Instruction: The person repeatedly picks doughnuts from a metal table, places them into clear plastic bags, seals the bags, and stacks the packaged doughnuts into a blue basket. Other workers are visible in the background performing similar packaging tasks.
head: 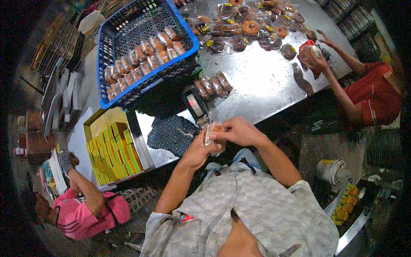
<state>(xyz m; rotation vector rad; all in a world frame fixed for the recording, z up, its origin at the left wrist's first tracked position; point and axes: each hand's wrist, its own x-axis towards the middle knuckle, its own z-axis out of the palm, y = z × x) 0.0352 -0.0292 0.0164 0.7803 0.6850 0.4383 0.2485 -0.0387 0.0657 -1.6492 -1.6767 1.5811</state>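
Before my chest, both hands hold a small transparent plastic packet (209, 133) with something orange-brown inside, probably a doughnut. My left hand (196, 152) grips it from the left, thumb across its lower part. The fingers of my right hand (239, 131) pinch its upper right side; they are slightly blurred. Just beyond my hands, at the table edge, stands a tape dispenser (195, 105) with a roll of tape. Behind it, a short row of wrapped doughnuts (213, 85) stands on edge. A dark patterned cloth (171, 136) lies left of my left hand.
A blue-rimmed plastic crate (149, 84) holds rows of wrapped doughnuts. More bagged doughnuts (250, 28) cover the far metal table (257, 86). Yellow-green cake pieces fill a tray (146, 157) at left. A person in red (369, 93) works at right, another in pink (83, 212) at left.
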